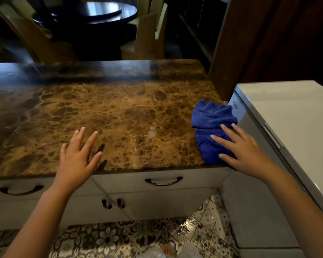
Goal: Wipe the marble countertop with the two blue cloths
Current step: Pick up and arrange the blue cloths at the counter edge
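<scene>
A brown veined marble countertop [110, 112] fills the middle of the view. Two blue cloths lie bunched at its right front corner: one further back [212, 114], one nearer the edge [211, 148]. My right hand [244, 148] lies flat on the nearer cloth with fingers spread, fingertips reaching the far one. My left hand [78, 157] hovers over the counter's front edge, fingers apart, holding nothing. A pale smudge [151, 133] shows on the marble between my hands.
A white chest appliance [291, 116] stands hard against the counter's right side. White drawers with dark handles [163, 181] sit below the front edge, above a patterned tile floor [119, 237]. A dark round table [93, 12] and chairs stand beyond the counter.
</scene>
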The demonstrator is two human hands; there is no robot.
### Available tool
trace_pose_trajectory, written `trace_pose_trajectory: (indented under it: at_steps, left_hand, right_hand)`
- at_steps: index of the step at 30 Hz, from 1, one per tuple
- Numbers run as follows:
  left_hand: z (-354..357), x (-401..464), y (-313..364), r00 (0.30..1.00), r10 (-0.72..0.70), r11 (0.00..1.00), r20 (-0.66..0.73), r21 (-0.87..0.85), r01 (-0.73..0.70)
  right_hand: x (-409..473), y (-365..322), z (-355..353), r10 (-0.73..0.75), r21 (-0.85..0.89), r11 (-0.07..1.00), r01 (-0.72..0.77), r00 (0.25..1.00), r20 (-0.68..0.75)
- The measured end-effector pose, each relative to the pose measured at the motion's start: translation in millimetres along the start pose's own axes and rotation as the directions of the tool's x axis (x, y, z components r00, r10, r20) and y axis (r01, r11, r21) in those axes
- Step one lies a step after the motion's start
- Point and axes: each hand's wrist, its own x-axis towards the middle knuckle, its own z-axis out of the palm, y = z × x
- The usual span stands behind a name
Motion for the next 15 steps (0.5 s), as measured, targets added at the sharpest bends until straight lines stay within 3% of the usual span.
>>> trace_pose_trajectory:
  at_steps: [2, 5, 9, 15]
  left_hand:
    - [6.1, 11.0, -6.5, 0.982, -0.074, 0.995, 0.171, 0.072, 0.062]
    - [17.3, 23.8, -16.5, 0.948, -0.097, 0.987, 0.302, 0.153, 0.053]
    - [22.5, 25.6, -19.8, 0.952, -0.118, 0.978, 0.282, 0.199, 0.062]
    - [23.3, 23.3, -17.2, 0.960, -0.119, 0.975, 0.255, 0.212, 0.065]
  right_hand:
    - [7.2, 5.1, -1.6, 0.024, -0.003, 1.000, -0.023, 0.981, 0.193]
    - [17.5, 10.3, -1.2, 0.017, 0.018, 1.000, -0.025, 0.944, 0.331]
    - [23.2, 6.8, -0.3, -0.021, 0.015, 1.000, 0.018, 0.963, 0.270]
    - [13.8, -16.4, 11.8, -0.016, 0.147, 0.989, 0.015, 1.000, 0.007]
